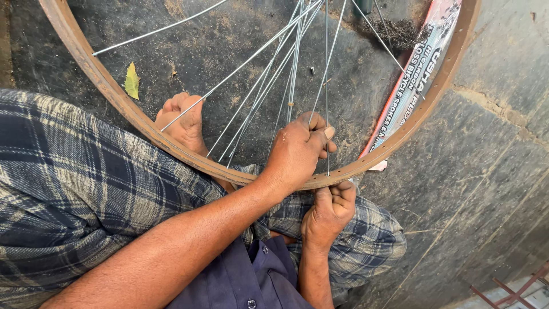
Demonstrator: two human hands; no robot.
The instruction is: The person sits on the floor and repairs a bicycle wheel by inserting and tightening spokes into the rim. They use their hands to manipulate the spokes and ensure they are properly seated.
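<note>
A rusty bicycle rim [114, 97] stands on its edge across my lap, with several thin steel spokes [269, 74] fanning up inside it. My left hand [297, 151] reaches over the rim from the inside and pinches one spoke [327, 74] between thumb and fingers, just above the rim. Below the rim, my right hand [329, 212] is curled with its fingertips pressed to the rim's outer side where that spoke comes through. What those fingertips pinch is hidden.
My bare foot [183, 123] rests on the dark stone floor inside the rim. A checked cloth [68, 189] covers my legs. A red and white spoke packet [414, 86] lies behind the rim at right. A yellow leaf [132, 81] lies at left, red metal bars [514, 289] at bottom right.
</note>
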